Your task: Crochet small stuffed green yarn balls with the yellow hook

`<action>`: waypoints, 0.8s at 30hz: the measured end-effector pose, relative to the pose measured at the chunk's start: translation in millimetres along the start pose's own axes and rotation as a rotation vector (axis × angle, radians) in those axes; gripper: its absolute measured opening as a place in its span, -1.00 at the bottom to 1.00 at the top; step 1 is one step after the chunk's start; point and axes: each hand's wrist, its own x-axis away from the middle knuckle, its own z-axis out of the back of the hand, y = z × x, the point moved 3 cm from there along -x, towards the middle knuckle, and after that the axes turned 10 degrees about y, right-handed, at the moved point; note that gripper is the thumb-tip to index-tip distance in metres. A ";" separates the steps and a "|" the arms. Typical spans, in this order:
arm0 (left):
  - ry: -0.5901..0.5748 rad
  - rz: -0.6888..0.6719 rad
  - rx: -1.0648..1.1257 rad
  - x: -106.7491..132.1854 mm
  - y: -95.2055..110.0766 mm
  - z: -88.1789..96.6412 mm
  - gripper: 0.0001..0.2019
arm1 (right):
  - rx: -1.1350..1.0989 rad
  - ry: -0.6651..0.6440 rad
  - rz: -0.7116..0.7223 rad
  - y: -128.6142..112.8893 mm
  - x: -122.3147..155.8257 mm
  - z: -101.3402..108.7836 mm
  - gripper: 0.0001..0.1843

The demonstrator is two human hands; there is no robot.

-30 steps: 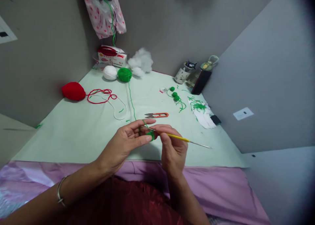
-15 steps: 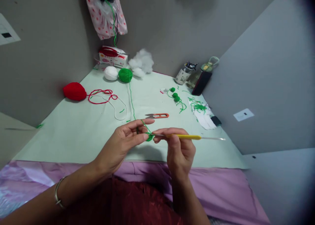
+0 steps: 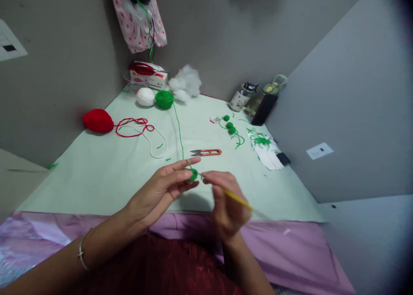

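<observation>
My left hand (image 3: 161, 191) pinches a small green crochet piece (image 3: 193, 175) between thumb and fingers, over the near edge of the pale green table (image 3: 97, 174). A green strand (image 3: 179, 133) runs from the piece back to a green yarn ball (image 3: 164, 99). My right hand (image 3: 226, 204), blurred by motion, is closed on a yellow-handled crochet hook (image 3: 237, 199) whose tip meets the green piece.
Orange thread snips (image 3: 206, 152) lie just beyond my hands. A red yarn ball (image 3: 97, 120) with loose red strand, a white ball (image 3: 145, 96), white stuffing (image 3: 187, 82), a box (image 3: 148, 74), small green balls (image 3: 229, 125), green scraps on paper (image 3: 263, 144) and a jar (image 3: 240, 97) stand farther back.
The hook's handle has swung from pointing level to the right down toward me. My right hand dropped slightly and is blurred. The left hand stayed almost still.
</observation>
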 end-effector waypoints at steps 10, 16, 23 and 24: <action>0.024 -0.216 -0.130 1.7 0.6 -0.4 -0.61 | -0.027 -0.020 -0.054 1.2 1.9 -7.4 -0.66; -0.018 0.012 0.032 -1.9 -2.9 -0.7 -0.67 | 0.060 0.012 0.032 1.8 5.4 -1.4 -0.62; 0.008 -0.159 -0.110 0.3 -0.2 -0.3 -0.65 | -0.354 0.055 -0.401 11.8 -4.9 -6.8 -0.80; -0.006 -0.164 -0.126 1.4 -0.8 -1.1 -0.62 | -0.347 0.044 -0.404 12.3 -4.3 -7.8 -0.81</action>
